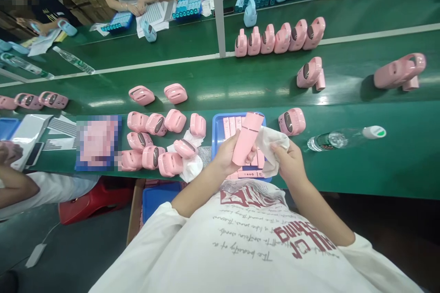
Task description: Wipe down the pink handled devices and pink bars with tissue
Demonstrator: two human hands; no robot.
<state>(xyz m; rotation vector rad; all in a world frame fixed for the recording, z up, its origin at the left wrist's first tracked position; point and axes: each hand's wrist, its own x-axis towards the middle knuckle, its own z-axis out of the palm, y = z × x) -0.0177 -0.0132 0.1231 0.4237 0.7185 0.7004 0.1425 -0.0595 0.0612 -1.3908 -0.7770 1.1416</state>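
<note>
My left hand (pixel 227 154) is wrapped round a pink oblong plastic piece (pixel 248 137), which it holds tilted above a blue tray (pixel 215 132). In my right hand (pixel 290 158) a white cloth (pixel 273 142) is pinched, its loose end hanging beside the pink piece. Several similar pink pieces (pixel 232 124) lie in the tray under my hands, partly hidden by them. Just right of the tray sits a pink handled housing with a dark window (pixel 292 122).
Several pink housings (pixel 171 164) stand to the left, some on crumpled white wipes (pixel 192 168). A clear bottle (pixel 338 139) lies at the right. Pink units (pixel 282 37) line the conveyor behind. Co-workers sit across it, and one person's arm (pixel 17 187) shows at left.
</note>
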